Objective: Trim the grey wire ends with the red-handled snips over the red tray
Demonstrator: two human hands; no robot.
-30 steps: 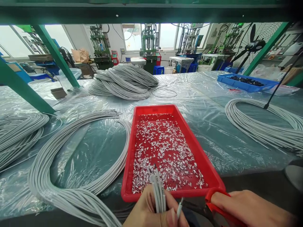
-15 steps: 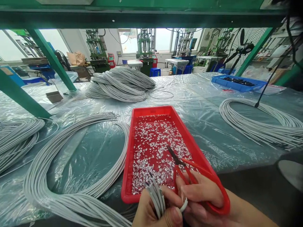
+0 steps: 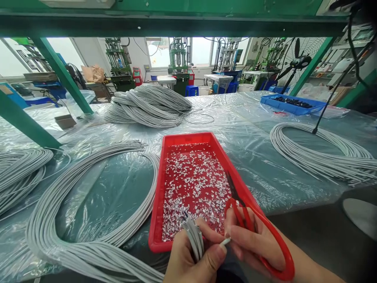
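In my left hand (image 3: pixel 203 255) is a bundle of grey cables (image 3: pixel 193 237), their ends pointing up with dark wire tips showing. Its thumb and forefinger pinch one separate cable end (image 3: pixel 226 241) that sticks out to the right. My right hand (image 3: pixel 253 239) holds red-handled scissors (image 3: pixel 235 192), dark blades pointing up and away; its fingertips are at the pinched cable end. Beneath and beyond both hands lies a red tray (image 3: pixel 156 220), strewn with small silvery foil scraps (image 3: pixel 188 177).
Coiled grey cable (image 3: pixel 44 216) lies left of the tray, another coil (image 3: pixel 318 155) to the right, and a large heap (image 3: pixel 147 106) behind. A blue tray (image 3: pixel 279 107) of black parts sits at the back right. Green posts (image 3: pixel 61 74) hold a beam overhead.
My right hand and the scissors have shifted right, and the blades have swung toward the tray's right wall. The pinched cable end, curved before, now points straight out to the right.
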